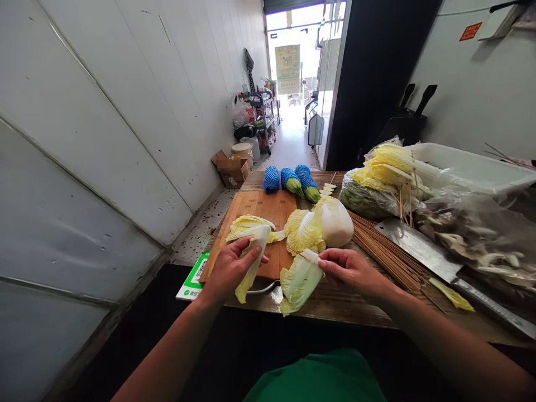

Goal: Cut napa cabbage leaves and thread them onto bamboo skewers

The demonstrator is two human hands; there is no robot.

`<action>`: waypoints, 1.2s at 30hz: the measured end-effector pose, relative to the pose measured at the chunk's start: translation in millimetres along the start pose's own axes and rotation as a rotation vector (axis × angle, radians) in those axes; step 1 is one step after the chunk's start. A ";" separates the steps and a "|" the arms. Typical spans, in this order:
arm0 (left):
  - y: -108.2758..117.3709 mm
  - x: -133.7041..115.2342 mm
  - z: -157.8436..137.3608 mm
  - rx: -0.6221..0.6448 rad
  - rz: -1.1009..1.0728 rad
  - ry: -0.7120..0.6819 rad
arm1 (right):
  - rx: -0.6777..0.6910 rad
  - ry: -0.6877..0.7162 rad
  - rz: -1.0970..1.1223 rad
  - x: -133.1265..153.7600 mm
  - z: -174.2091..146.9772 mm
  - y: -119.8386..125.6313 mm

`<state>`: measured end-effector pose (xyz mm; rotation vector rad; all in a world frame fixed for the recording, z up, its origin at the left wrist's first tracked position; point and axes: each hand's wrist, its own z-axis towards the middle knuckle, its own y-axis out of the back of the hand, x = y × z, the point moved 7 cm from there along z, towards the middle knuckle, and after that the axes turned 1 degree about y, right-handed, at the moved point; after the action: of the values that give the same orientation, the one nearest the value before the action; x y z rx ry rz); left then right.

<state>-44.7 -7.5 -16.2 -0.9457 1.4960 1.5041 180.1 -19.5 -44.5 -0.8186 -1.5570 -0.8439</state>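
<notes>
My left hand (234,262) is closed on a napa cabbage leaf (256,251), its white stem up and its yellow tip hanging down. Between the thumb and fingers of my right hand (345,268) is a thin bamboo skewer (307,257), partly hidden, with a second cabbage leaf (299,282) hanging from it. The skewer's free end points left towards the first leaf, apart from it. Beyond my hands, more loose leaves (245,221) lie on the wooden cutting board (268,206). A cabbage head (335,223) sits at the board's right edge.
Several bamboo skewers (385,251) lie in a bundle to the right, with a cleaver (422,248) across them. Behind are skewered leaves (387,162), a white tub (469,162) and bagged mushrooms (481,240). Zucchini in blue net sleeves (288,178) lie at the table's far edge.
</notes>
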 end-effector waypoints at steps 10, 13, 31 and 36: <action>36.3 -44.5 28.1 -0.427 0.890 -0.565 | 0.009 0.012 -0.019 -2.6 0.8 4.2; 23.7 -45.6 52.4 -0.304 0.987 -0.604 | 0.007 -0.001 -0.027 -3.9 2.1 5.5; -10.2 -23.3 79.2 0.189 0.783 -0.564 | 0.008 -0.009 0.039 -13.0 6.3 13.4; -41.4 -50.3 82.7 0.097 0.535 -0.477 | 0.017 -0.024 0.111 -17.4 7.7 14.1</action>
<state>15.7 73.0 14.9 -0.0960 1.5010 1.8426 190.8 -6.8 -61.4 -0.8975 -1.5227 -0.7419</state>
